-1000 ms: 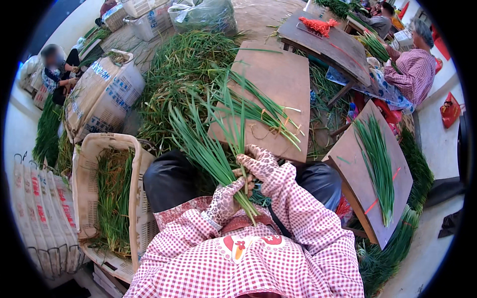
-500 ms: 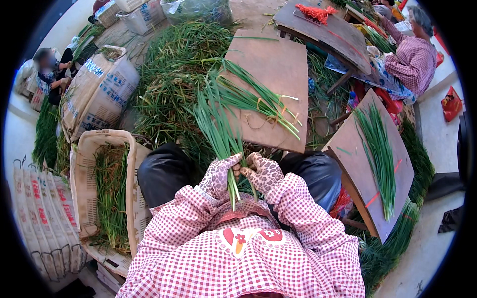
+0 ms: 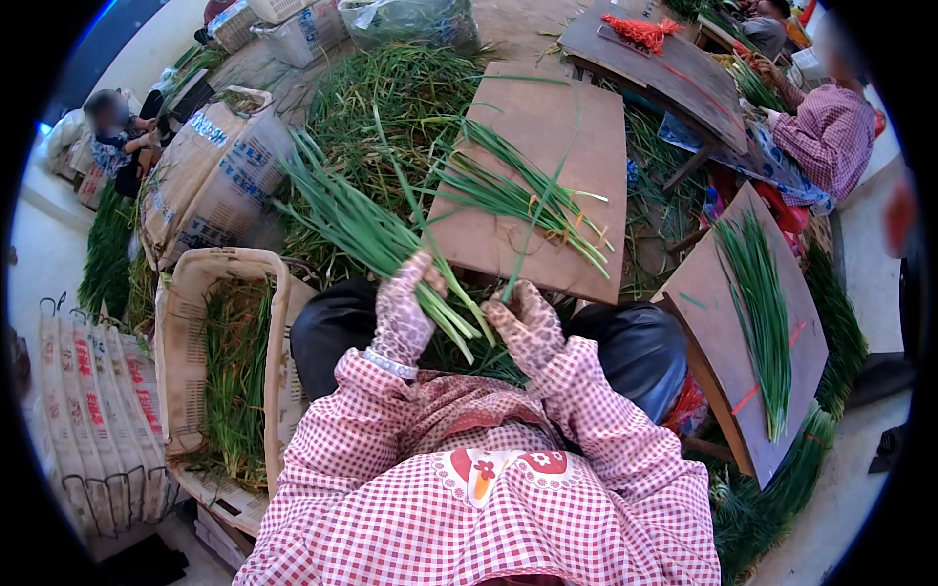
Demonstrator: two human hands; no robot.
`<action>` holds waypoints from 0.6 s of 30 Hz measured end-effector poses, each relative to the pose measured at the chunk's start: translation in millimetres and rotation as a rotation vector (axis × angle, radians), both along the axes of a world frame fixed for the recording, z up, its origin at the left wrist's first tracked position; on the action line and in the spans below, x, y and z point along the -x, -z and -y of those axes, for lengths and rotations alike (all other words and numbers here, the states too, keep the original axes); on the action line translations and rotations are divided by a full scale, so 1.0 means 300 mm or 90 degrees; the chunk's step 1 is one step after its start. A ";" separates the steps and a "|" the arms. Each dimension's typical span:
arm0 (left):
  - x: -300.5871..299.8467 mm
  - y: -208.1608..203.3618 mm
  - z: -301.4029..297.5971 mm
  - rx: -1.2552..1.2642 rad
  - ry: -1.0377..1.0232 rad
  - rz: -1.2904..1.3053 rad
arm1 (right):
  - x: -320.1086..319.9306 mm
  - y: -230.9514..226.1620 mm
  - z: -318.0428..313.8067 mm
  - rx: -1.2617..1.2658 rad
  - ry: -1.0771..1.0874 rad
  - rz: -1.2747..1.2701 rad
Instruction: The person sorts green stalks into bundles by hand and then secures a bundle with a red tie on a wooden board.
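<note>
Both of my hands wear leopard-print gloves. My left hand (image 3: pixel 404 305) is wrapped round a loose bunch of green chives (image 3: pixel 357 217). The leaves fan away to the upper left, and the pale cut ends point toward my lap. Just to its right, my right hand (image 3: pixel 528 320) pinches a single long chive leaf (image 3: pixel 540 213) that rises over the near board. On that wooden board (image 3: pixel 532 103) lie chives (image 3: pixel 528 200) with orange ties near their stem ends. A second, tilted board (image 3: pixel 787 254) at the right bears a larger chive bundle (image 3: pixel 757 327) crossed by red ties.
A heap of loose chives (image 3: pixel 366 127) covers the floor ahead. At my left stands a plastic basket (image 3: pixel 278 361) with trimmings inside, and a wrapped basket (image 3: pixel 220 171) behind it. Red ties (image 3: pixel 640 34) lie on the far table (image 3: pixel 674 83). Other people sit at far left and right.
My hands have moved apart. The left has swung the bunch to the upper left, while the right has drawn a leaf away from it. The view has shifted slightly.
</note>
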State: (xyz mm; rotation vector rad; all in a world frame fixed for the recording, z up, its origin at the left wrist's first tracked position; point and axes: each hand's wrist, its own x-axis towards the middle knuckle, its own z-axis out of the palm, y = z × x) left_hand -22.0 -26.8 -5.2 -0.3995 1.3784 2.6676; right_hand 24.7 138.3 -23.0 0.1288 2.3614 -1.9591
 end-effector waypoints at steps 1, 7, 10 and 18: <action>0.036 -0.010 0.030 -0.111 -0.031 0.042 | -0.018 -0.020 -0.041 -0.061 -0.026 0.015; 0.067 -0.061 0.189 -0.184 0.209 -0.090 | -0.091 -0.065 -0.314 -0.395 -0.444 0.263; 0.028 -0.057 0.121 -0.240 0.288 -0.140 | -0.018 -0.115 -0.261 -0.261 -0.332 0.107; -0.015 -0.006 0.047 -0.066 0.332 -0.027 | 0.017 -0.075 -0.030 0.364 -0.160 0.369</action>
